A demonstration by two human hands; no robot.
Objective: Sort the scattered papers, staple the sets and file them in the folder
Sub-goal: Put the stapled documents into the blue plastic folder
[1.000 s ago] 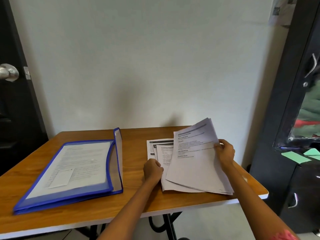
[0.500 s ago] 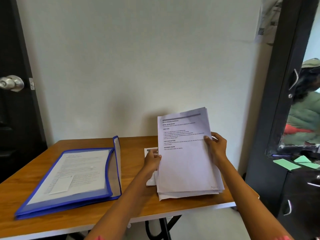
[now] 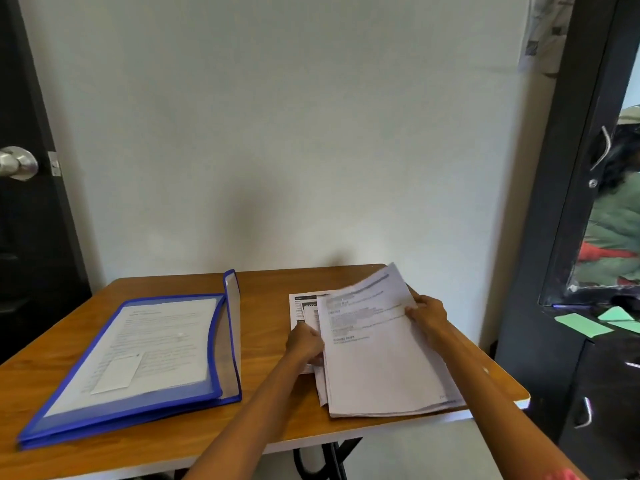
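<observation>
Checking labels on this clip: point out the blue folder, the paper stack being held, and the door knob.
blue folder [image 3: 227, 341]: head view, on its blue right border.
paper stack [image 3: 381, 368]: head view, blank lower half of top sheet.
door knob [image 3: 19, 163]: head view, its metal ball.

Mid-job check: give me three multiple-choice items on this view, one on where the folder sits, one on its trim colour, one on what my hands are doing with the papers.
1. Where does the folder lie on the table?
A. left of the paper stack
B. under the stack
C. on the floor

2. What colour is the folder's trim?
A. red
B. blue
C. green

3. What state is the paper stack in?
A. filed in the folder
B. lying untouched
C. held at both sides by both hands

Answers:
1 A, it lies on the table's left part, apart from the stack.
2 B, its border is blue.
3 C, the left hand and right hand grip its edges.
</observation>
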